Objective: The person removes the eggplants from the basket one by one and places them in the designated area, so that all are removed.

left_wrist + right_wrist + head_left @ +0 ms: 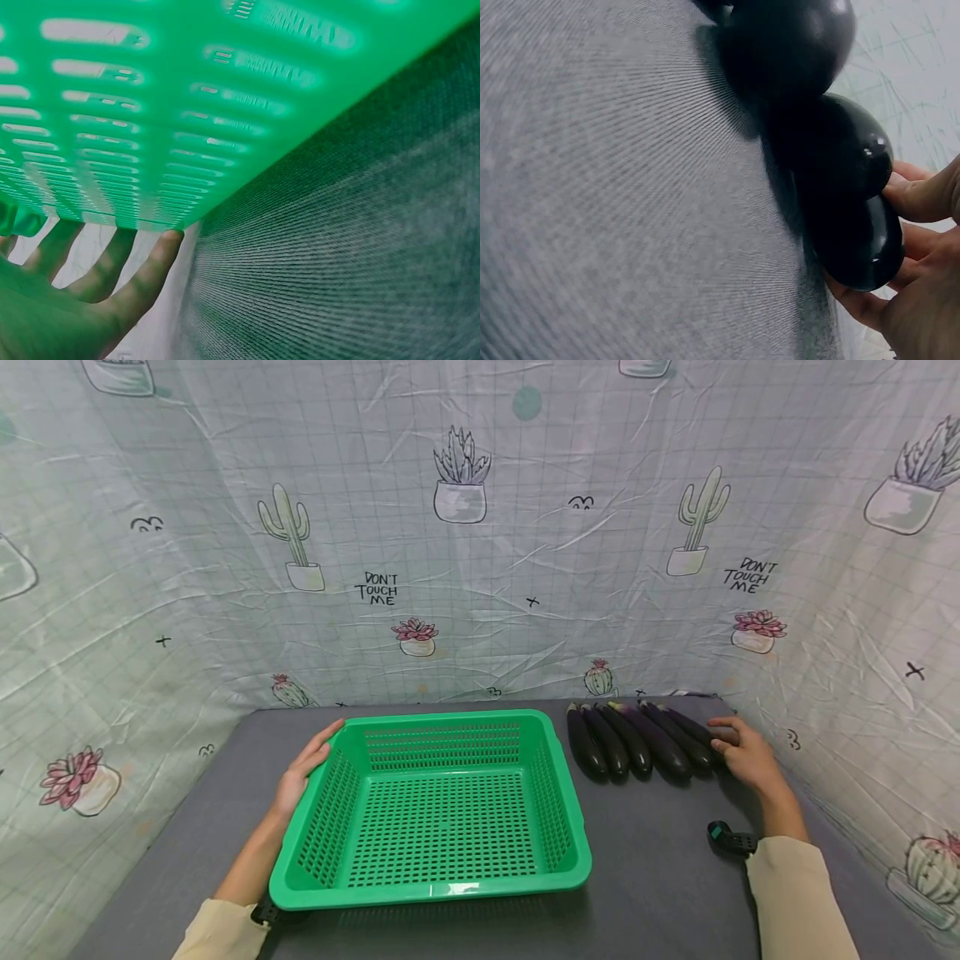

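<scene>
A: Where's the R hand [746, 758] rn?

B: At the outermost eggplant [693, 737] – last of five lying side by side on the grey counter [660, 877], right of the green basket [438, 883]. Wrist cam shows the fingers [922, 196] curled round its rounded end, thumb side hidden.

A: Which way do they run?

B: Long axes point away from the person, stem ends far, fat ends near – slightly fanned. So that eggplant sits just left of the R hand, basket further left past the other four.

A: L hand [303, 770]?

B: Spread flat against the basket's left wall, fingers straight. Well apart from the eggplants; R hand's far nearer.
</scene>
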A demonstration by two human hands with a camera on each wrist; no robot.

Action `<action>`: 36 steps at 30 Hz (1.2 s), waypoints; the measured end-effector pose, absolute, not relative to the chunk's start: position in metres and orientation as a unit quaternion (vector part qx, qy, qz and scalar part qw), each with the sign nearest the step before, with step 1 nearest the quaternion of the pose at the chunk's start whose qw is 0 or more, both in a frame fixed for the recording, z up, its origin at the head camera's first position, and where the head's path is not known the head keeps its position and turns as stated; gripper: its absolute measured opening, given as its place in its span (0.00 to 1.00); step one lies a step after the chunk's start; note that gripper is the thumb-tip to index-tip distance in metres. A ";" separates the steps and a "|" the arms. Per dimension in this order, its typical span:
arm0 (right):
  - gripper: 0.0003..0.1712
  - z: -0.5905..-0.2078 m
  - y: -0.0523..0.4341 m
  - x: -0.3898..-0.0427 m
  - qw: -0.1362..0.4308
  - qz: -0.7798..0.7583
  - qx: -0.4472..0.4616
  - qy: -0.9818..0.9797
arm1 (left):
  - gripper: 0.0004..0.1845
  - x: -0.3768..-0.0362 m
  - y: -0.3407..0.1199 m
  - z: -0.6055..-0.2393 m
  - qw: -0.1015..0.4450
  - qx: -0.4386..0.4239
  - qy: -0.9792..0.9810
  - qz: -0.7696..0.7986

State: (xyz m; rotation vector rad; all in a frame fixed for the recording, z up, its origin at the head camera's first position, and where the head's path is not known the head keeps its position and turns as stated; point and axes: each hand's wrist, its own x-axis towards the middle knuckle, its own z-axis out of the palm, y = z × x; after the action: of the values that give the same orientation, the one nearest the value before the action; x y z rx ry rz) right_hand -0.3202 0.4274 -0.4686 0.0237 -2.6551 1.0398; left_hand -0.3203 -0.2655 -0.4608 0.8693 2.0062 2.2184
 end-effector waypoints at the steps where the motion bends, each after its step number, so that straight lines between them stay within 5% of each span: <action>1: 0.22 -0.468 0.427 -0.320 0.140 0.361 0.007 -0.922 | 0.29 -0.320 -0.266 -0.461 0.016 0.283 0.639 0.715; 18: 0.27 -0.460 0.429 -0.316 0.065 0.367 0.003 -0.928 | 0.29 -0.320 -0.265 -0.460 0.014 0.284 0.634 0.719; 29: 0.30 -0.456 0.432 -0.316 0.059 0.375 -0.003 -0.925 | 0.29 -0.320 -0.265 -0.460 -0.004 0.272 0.665 0.696; 36: 0.28 -0.435 0.426 -0.311 0.102 0.359 0.001 -0.928 | 0.29 -0.320 -0.265 -0.460 -0.015 0.270 0.682 0.680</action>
State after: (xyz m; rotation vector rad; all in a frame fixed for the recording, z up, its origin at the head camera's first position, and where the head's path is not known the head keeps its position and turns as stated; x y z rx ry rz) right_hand -0.3108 0.4259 -0.4349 0.0034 -2.7396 1.0602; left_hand -0.3205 -0.2647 -0.4604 0.8557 2.1636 2.1567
